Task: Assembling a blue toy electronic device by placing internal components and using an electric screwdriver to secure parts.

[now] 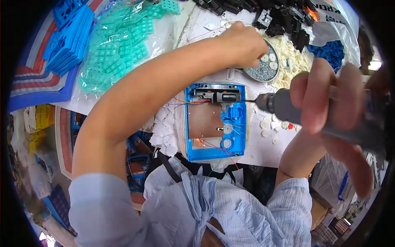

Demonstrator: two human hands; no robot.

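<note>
My left hand (243, 46) reaches across to a round metal dish (278, 61) of small screws (263, 75). Its fingers are closed at the dish's edge, and whatever they pinch is hidden. A grey electric screwdriver (284, 105) is gripped in my right hand (329, 96), its bit pointing left. Below my left forearm lies an open blue plastic housing (214, 156). Inside it sit a brown circuit board (201, 121), a black module (227, 97) along the far side and thin coloured wires (212, 146). The screwdriver's tip appears near the housing's right edge; contact cannot be made out.
Green keypad sheets (119, 53) in clear plastic and stacked blue housings (70, 39) lie at the far left. Black parts (284, 22), cream-coloured pieces (294, 53) and a bag of blue parts (329, 51) crowd the far right. White scraps (164, 129) lie left of the housing.
</note>
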